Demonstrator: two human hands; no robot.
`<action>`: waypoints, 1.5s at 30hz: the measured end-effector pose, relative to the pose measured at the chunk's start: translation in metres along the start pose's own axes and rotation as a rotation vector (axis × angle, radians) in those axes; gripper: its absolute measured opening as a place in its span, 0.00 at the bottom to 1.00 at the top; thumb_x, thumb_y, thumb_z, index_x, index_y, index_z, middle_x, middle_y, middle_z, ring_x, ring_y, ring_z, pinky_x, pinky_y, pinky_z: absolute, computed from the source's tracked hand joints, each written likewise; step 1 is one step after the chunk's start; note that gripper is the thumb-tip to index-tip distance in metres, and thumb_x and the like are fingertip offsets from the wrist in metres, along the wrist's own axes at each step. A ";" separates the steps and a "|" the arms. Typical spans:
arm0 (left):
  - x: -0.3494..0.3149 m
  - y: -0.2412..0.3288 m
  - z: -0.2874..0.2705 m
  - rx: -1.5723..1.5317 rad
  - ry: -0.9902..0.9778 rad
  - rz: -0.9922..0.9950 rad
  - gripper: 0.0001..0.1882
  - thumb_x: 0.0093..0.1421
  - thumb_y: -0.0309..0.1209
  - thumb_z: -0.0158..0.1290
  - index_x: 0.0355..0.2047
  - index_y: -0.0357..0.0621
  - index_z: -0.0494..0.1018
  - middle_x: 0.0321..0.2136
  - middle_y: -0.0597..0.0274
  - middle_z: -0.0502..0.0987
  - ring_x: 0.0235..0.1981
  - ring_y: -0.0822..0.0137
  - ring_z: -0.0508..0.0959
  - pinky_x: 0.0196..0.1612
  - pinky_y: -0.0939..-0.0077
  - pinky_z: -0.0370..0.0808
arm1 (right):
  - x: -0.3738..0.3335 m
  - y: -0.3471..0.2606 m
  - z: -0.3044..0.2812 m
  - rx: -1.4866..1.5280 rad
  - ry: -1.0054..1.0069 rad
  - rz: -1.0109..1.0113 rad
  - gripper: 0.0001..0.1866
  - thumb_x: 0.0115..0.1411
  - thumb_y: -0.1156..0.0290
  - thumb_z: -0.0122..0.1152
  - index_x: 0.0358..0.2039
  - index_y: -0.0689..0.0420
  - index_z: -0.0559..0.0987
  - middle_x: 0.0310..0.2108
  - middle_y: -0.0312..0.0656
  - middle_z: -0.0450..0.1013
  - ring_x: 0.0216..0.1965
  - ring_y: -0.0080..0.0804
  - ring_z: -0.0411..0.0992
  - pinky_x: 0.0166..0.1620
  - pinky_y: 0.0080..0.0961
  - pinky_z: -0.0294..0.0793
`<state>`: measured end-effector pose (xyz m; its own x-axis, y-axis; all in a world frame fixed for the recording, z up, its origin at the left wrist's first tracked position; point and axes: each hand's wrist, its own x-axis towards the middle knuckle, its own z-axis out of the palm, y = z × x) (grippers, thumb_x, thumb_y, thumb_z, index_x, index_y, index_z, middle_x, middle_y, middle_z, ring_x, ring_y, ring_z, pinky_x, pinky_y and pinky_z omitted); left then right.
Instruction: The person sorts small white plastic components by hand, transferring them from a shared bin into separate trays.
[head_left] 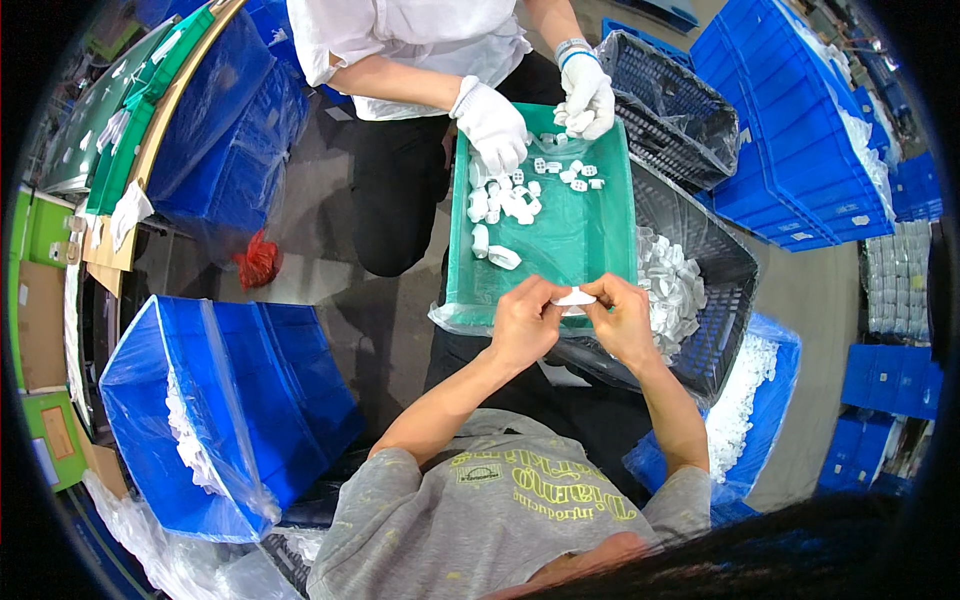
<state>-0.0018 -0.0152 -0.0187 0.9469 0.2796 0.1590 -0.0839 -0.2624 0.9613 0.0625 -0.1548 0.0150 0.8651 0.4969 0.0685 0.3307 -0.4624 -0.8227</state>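
My left hand (pixel 524 320) and my right hand (pixel 621 318) meet over the near edge of a green tray (pixel 560 245). Both are closed, pinching one small white plastic part (pixel 574 297) by its two ends. Its exact shape is partly hidden by my fingers. Inside the tray lie many small white plastic pieces, mostly at the left and far side, with two larger curved white parts (pixel 503 257) nearer to me. Across from me, a co-worker's white-gloved hand (pixel 493 128) reaches in among the pieces. The co-worker's other gloved hand (pixel 586 98) is above the tray's far right corner.
Right of the tray, a black basket (pixel 728 310) holds a heap of white parts (pixel 668 285). Another black basket (pixel 665 95) stands behind it. Tall blue crates (pixel 790 150) rise at the far right, and a plastic-lined blue crate (pixel 290 360) at the left. A red bag (pixel 258 260) lies on the floor.
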 end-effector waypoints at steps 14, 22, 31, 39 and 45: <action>0.004 -0.001 -0.019 0.121 -0.291 0.088 0.11 0.52 0.27 0.54 0.37 0.40 0.74 0.25 0.57 0.74 0.23 0.62 0.76 0.26 0.74 0.73 | -0.005 0.038 -0.082 -0.452 0.195 -0.039 0.10 0.45 0.84 0.57 0.30 0.61 0.74 0.30 0.43 0.71 0.30 0.34 0.72 0.33 0.23 0.70; 0.002 -0.005 -0.044 0.093 -0.207 0.062 0.06 0.52 0.25 0.53 0.31 0.38 0.75 0.22 0.57 0.74 0.20 0.64 0.74 0.24 0.74 0.70 | 0.075 0.031 0.069 -0.479 -0.238 -0.317 0.10 0.46 0.72 0.60 0.32 0.56 0.76 0.30 0.43 0.70 0.36 0.41 0.70 0.38 0.34 0.71; 0.016 -0.016 -0.057 -0.206 0.183 -0.187 0.08 0.52 0.23 0.53 0.34 0.35 0.74 0.31 0.56 0.74 0.29 0.68 0.77 0.31 0.78 0.74 | 0.071 0.018 0.046 -0.213 -0.171 -0.110 0.05 0.49 0.75 0.57 0.28 0.58 0.77 0.27 0.42 0.72 0.26 0.38 0.72 0.29 0.29 0.70; 0.015 -0.022 -0.034 -0.495 0.012 -0.375 0.10 0.51 0.20 0.52 0.36 0.35 0.74 0.30 0.60 0.74 0.30 0.73 0.76 0.29 0.81 0.75 | 0.040 -0.014 0.008 -0.036 -0.148 -0.158 0.07 0.48 0.80 0.59 0.30 0.60 0.77 0.27 0.40 0.71 0.26 0.31 0.71 0.28 0.23 0.69; 0.014 -0.021 -0.036 -0.561 -0.047 -0.474 0.08 0.52 0.19 0.51 0.35 0.34 0.73 0.27 0.60 0.76 0.26 0.74 0.76 0.27 0.82 0.75 | 0.046 -0.005 0.007 0.099 -0.237 -0.142 0.08 0.47 0.79 0.60 0.31 0.61 0.77 0.28 0.41 0.72 0.26 0.29 0.71 0.29 0.22 0.69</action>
<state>0.0021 0.0279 -0.0285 0.9323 0.2021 -0.3001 0.2035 0.3927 0.8969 0.0975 -0.1246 0.0183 0.6962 0.7151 0.0629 0.3939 -0.3073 -0.8663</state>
